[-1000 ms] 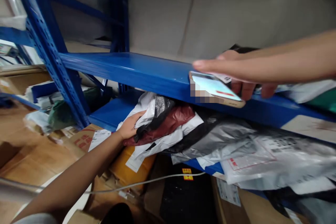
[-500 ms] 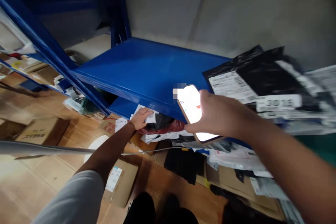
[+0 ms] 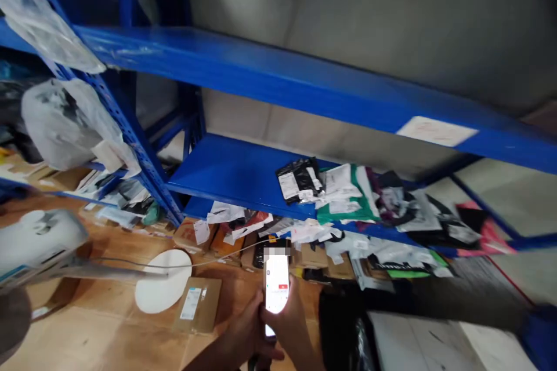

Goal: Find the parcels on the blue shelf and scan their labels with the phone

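Observation:
A smartphone with a bright, mostly white screen is held upright low in the middle of the head view. My right hand is closed round its right side, thumb across the lower screen. On the phone's left edge, my left hand is closed against it, its fingers partly hidden behind. Beyond the phone, bagged parcels lie on a blue shelf: a black parcel with a white label, and a green and white parcel beside it.
A blue beam crosses above the shelf. On the floor stand a labelled cardboard box and a white round base, with a pale fan-like object at left. White and black boxes fill the lower right.
My left hand has left the parcels on the lower shelf and joined my right hand at the phone. The phone is now lower and more upright. The view has moved back from the shelf.

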`<action>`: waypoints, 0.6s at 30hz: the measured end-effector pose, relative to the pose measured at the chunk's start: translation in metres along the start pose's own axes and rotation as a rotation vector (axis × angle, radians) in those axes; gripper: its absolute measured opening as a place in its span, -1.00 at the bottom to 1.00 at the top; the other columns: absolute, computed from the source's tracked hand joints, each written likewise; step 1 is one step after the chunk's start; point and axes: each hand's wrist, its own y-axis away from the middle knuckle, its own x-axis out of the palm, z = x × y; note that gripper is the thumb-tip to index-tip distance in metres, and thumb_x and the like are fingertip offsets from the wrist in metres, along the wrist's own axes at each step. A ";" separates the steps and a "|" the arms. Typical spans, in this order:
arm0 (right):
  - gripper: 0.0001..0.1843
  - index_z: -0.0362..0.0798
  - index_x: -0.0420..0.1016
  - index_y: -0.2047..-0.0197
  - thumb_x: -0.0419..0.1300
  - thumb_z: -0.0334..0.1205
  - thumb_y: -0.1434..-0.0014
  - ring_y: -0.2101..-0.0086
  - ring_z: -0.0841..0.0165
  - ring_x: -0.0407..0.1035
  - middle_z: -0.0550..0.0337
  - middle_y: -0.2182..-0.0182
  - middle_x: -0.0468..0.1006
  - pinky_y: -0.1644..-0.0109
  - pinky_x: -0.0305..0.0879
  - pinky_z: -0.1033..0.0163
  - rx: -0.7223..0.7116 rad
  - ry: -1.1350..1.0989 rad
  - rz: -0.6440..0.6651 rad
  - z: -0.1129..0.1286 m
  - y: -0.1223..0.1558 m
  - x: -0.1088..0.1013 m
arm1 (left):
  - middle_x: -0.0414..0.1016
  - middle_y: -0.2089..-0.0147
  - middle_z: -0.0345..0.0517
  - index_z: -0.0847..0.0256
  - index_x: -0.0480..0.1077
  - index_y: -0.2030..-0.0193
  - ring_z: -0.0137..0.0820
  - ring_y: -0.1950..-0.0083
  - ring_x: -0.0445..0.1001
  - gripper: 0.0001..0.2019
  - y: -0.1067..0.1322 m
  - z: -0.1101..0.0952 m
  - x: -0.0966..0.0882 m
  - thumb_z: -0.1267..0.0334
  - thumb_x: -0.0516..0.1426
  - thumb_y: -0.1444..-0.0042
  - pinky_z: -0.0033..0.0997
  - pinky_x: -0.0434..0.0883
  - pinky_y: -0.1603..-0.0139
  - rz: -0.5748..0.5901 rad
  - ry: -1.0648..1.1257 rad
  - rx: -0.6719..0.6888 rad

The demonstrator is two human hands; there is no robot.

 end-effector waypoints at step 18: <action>-0.45 0.02 0.52 0.16 0.08 -0.34 0.32 0.21 0.18 0.46 0.26 0.28 0.66 0.12 0.28 0.15 -0.087 -0.667 0.161 0.016 0.156 -0.058 | -0.23 -0.46 -0.26 -0.14 -0.21 -0.38 0.04 -0.37 -0.01 -0.12 0.121 0.038 0.065 -0.32 0.03 0.03 -0.38 0.49 0.52 0.076 -0.123 0.127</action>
